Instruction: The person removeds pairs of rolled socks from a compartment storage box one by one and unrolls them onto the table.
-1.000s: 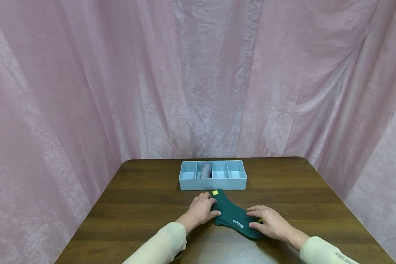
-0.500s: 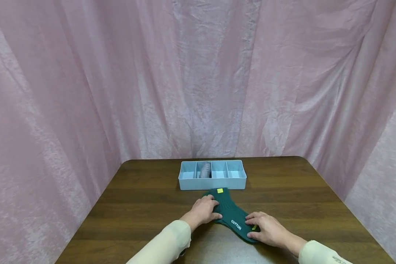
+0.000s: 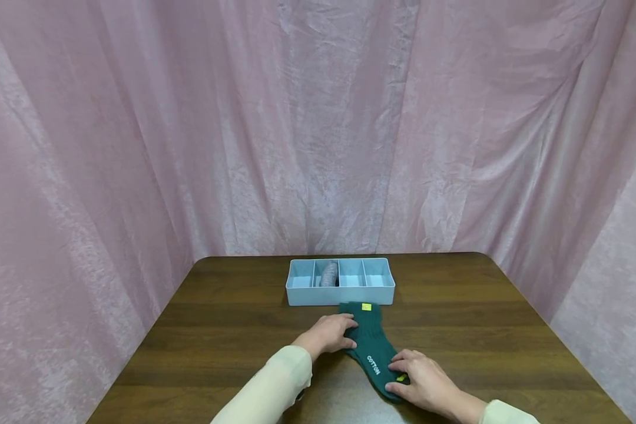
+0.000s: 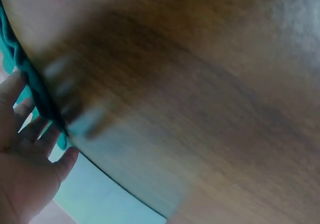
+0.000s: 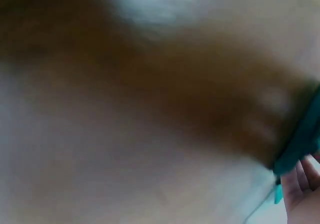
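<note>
Brown table (image 3: 233, 330); hands (image 3: 424, 381) partly hide green socks (image 3: 372, 341).

A curtain (image 3: 339, 147) hangs behind the surface (image 3: 233, 330). Near the surface's back edge, about midway across, I see a box (image 3: 341, 297) split into four compartments in a row; a bundle (image 3: 329, 275) sits in the second from the person's left. Before the box lie the socks (image 3: 368, 335), cuffs just beside it, toes toward the person. The left grip (image 3: 328, 334) rests at their left edge, the right grip (image 3: 424, 380) at the toes.
</note>
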A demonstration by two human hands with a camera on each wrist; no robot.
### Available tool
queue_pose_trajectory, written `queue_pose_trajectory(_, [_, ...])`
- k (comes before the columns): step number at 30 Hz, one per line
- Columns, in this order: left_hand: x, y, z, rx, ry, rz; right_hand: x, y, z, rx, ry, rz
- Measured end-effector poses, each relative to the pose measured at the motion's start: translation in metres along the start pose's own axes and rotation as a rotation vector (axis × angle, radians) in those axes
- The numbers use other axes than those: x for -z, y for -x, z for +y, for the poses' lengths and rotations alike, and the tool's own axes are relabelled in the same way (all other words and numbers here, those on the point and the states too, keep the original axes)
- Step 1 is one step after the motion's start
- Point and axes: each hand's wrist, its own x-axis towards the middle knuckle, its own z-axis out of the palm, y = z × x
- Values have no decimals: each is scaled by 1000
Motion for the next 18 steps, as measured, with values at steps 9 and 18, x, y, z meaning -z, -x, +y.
queue_pose_trajectory(9, [-14,8,-2,-29,-67,101,7,-9,-5,99,-26,-76])
queue_pose_trajectory(18, [-12,7,-5,-45,26,-19,-3,-14,-11,86,17,-115])
